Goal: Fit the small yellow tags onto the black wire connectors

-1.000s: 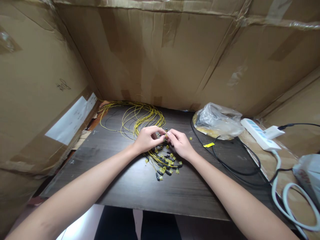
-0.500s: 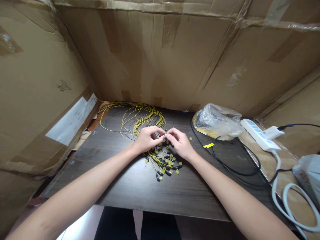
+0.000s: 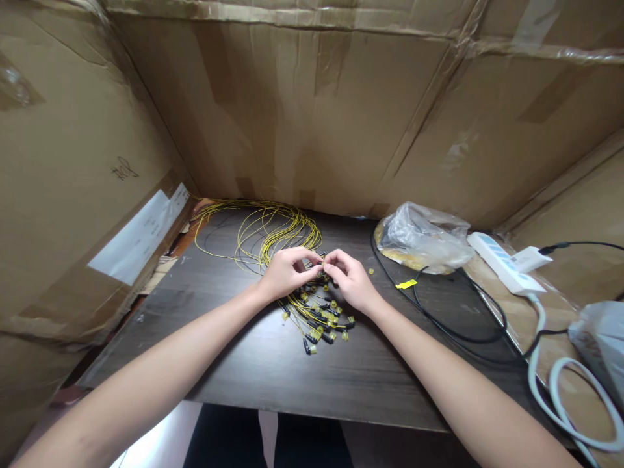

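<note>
My left hand [image 3: 291,270] pinches the black end of a yellow wire between thumb and fingertips, just above the pile. Fingertip to fingertip with it, my right hand [image 3: 350,276] is closed on a small yellow cap [image 3: 324,264] at that wire's end; the fingers cover most of both. Below the hands lies a heap of black connectors [image 3: 327,337], several with clear yellow caps [image 3: 345,336]. Their thin yellow wires [image 3: 292,227] run in loops to the back left of the dark table [image 3: 234,377].
One loose yellow cap [image 3: 371,271] lies right of my right hand. Farther right are a clear plastic bag [image 3: 422,234], a black cable [image 3: 453,335] with a yellow tag [image 3: 406,284], and a white power strip [image 3: 504,263]. Cardboard walls [image 3: 312,117] enclose the table's back and sides.
Hardly anything differs. Both hands stay together over the pile with only a slight shift at the fingertips; the view has moved a little.
</note>
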`<state>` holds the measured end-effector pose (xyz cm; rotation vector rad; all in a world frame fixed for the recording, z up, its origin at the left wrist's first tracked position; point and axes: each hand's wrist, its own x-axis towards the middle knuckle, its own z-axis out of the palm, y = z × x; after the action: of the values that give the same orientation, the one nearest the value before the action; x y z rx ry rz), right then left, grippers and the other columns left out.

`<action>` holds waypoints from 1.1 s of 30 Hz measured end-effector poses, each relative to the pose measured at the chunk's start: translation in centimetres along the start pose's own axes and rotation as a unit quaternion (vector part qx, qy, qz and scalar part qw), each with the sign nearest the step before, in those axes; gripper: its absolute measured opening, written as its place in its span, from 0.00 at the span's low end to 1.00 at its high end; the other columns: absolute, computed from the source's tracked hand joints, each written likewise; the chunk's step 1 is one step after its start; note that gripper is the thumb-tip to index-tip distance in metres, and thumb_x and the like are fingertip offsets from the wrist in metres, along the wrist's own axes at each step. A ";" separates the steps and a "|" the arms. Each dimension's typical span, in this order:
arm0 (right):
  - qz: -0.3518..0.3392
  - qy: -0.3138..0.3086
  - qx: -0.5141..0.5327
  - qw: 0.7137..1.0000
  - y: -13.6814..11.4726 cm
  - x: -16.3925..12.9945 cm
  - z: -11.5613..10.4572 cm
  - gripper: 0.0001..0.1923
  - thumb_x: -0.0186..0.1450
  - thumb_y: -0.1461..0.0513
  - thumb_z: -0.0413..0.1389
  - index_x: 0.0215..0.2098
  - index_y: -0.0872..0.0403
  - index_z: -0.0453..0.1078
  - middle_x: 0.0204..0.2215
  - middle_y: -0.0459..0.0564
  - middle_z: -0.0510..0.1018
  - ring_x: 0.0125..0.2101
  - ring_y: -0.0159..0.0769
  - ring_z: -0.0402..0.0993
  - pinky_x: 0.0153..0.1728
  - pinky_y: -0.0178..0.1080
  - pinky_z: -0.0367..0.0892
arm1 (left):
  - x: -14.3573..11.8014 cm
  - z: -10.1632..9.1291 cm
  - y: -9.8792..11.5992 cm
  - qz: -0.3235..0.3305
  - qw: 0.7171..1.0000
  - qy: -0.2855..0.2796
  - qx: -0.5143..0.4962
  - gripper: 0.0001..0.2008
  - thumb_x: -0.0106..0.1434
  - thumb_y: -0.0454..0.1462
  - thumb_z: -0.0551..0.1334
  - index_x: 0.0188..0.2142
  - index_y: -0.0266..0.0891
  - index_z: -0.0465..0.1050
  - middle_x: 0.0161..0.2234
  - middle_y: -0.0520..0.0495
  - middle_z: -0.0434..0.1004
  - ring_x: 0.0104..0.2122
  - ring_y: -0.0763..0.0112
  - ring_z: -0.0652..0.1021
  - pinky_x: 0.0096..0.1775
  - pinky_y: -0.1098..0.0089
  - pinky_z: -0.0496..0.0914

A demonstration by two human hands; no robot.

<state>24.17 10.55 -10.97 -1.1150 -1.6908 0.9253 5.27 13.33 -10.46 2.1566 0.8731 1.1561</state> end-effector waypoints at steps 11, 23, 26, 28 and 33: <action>-0.006 0.002 -0.010 1.000 0.0 0.0 0.1 0.14 0.68 0.52 0.52 0.31 0.53 0.66 0.24 0.43 0.68 0.23 0.31 0.62 0.27 0.35 0.58 | 0.0 0.0 0.0 -0.007 1.000 -0.006 0.004 0.05 0.63 0.36 0.66 0.37 0.36 0.81 0.31 0.49 0.81 0.21 0.80 0.72 0.25 0.78 0.66; -0.005 -0.006 -0.026 1.000 0.0 0.0 0.0 0.20 0.71 0.50 0.49 0.28 0.53 0.65 0.23 0.44 0.68 0.24 0.32 0.62 0.28 0.36 0.59 | 0.1 0.0 -0.1 -0.007 1.000 -0.011 -0.003 0.06 0.62 0.35 0.66 0.37 0.36 0.81 0.32 0.48 0.81 0.20 0.80 0.72 0.24 0.78 0.66; 0.003 -0.003 -0.024 1.000 0.0 -0.1 0.0 0.14 0.68 0.51 0.53 0.31 0.53 0.65 0.24 0.43 0.67 0.24 0.32 0.62 0.27 0.35 0.59 | 0.1 0.0 -0.2 -0.009 1.000 -0.012 0.000 0.05 0.62 0.35 0.66 0.37 0.36 0.81 0.32 0.48 0.81 0.21 0.80 0.72 0.25 0.78 0.66; 0.002 -0.006 -0.031 1.000 0.0 -0.1 0.0 0.13 0.67 0.53 0.54 0.31 0.53 0.65 0.24 0.43 0.67 0.24 0.32 0.62 0.28 0.35 0.59 | 0.1 0.0 -0.3 -0.009 1.000 -0.017 0.005 0.05 0.62 0.35 0.66 0.37 0.37 0.81 0.32 0.48 0.81 0.21 0.80 0.72 0.26 0.77 0.67; -0.008 0.014 -0.034 0.999 0.0 0.0 0.1 0.13 0.67 0.53 0.53 0.31 0.53 0.66 0.24 0.44 0.68 0.25 0.33 0.62 0.28 0.36 0.59 | 0.1 0.0 -0.3 -0.017 1.000 -0.008 0.019 0.06 0.63 0.35 0.67 0.38 0.37 0.81 0.32 0.48 0.81 0.22 0.79 0.73 0.27 0.76 0.67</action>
<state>24.08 10.55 -10.96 -1.1513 -1.7173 0.8446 5.17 13.58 -10.62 2.1701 0.9286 1.1112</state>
